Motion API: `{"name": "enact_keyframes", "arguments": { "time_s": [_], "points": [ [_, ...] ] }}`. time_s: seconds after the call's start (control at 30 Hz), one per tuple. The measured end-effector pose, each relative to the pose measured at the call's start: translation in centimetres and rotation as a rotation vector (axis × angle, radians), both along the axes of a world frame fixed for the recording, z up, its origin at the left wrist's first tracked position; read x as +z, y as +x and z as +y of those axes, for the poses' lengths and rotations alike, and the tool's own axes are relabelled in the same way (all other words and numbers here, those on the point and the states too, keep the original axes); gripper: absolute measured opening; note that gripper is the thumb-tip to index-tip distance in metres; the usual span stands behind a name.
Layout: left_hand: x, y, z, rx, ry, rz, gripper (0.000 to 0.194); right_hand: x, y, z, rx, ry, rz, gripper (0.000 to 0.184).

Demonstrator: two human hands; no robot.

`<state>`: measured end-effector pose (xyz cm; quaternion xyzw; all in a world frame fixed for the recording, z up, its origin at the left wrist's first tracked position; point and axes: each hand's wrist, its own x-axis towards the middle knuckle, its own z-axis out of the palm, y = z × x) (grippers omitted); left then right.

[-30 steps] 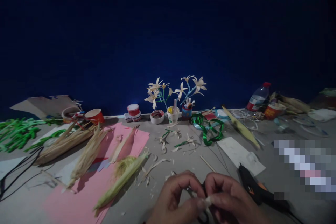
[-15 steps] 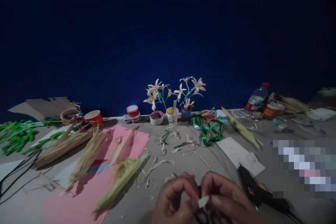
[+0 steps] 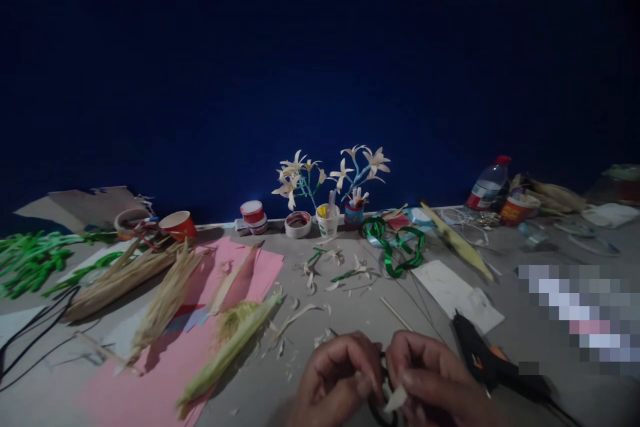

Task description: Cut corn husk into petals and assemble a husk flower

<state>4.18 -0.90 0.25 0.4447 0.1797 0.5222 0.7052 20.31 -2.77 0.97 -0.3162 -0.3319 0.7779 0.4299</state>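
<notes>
assembled: stemmed white flowers [image 3: 377, 161]; loose: pale piece [image 3: 397, 399], pinched in your right hand [image 3: 434, 379]; your left hand [image 3: 339, 379]: grip unclear.

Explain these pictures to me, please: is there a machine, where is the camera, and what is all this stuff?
There is no machine here, just a person's two bare hands. The camera is worn on their head, looking forward and down.

At the bottom are the left hand and right hand. The right fingertips pinch a pale, petal-like piece; I can't tell whether the left holds anything. A black loop shows beneath them, perhaps a scissor handle.

On the grey table, dried corn husks and pink paper lie to the left. White handmade flowers stand at the back. Green ribbon lies beyond the hands, and a black glue gun to the right.
</notes>
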Motion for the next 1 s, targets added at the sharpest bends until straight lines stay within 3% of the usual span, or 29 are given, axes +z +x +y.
{"name": "enact_keyframes", "arguments": {
  "time_s": [0.2,0.4,0.47,0.7,0.87,1.0],
  "points": [
    [0.4,-0.3,-0.2,0.097,0.157,0.283,0.024,0.9,-0.1,0.2,-0.044,0.047,-0.209,0.032],
    [0.5,0.3,-0.2,-0.076,-0.202,-0.039,0.024,-0.1,0.1,0.0,-0.040,0.027,-0.042,0.034],
    [0.5,0.3,-0.2,-0.062,-0.248,-0.036,0.023,-0.4,0.1,-0.1,-0.065,0.027,-0.043,0.033],
    [0.2,-0.6,-0.3,0.053,0.054,0.295,0.028,0.0,-0.1,0.0,-0.065,0.081,-0.140,0.035],
    [0.0,-0.8,-0.3,0.037,0.068,0.348,0.033,0.5,0.3,0.1,-0.020,0.105,-0.189,0.027],
    [0.8,-1.0,-0.3,0.045,0.149,0.416,0.025,0.9,0.5,0.3,0.065,0.127,-0.211,0.023]
  ]
}}
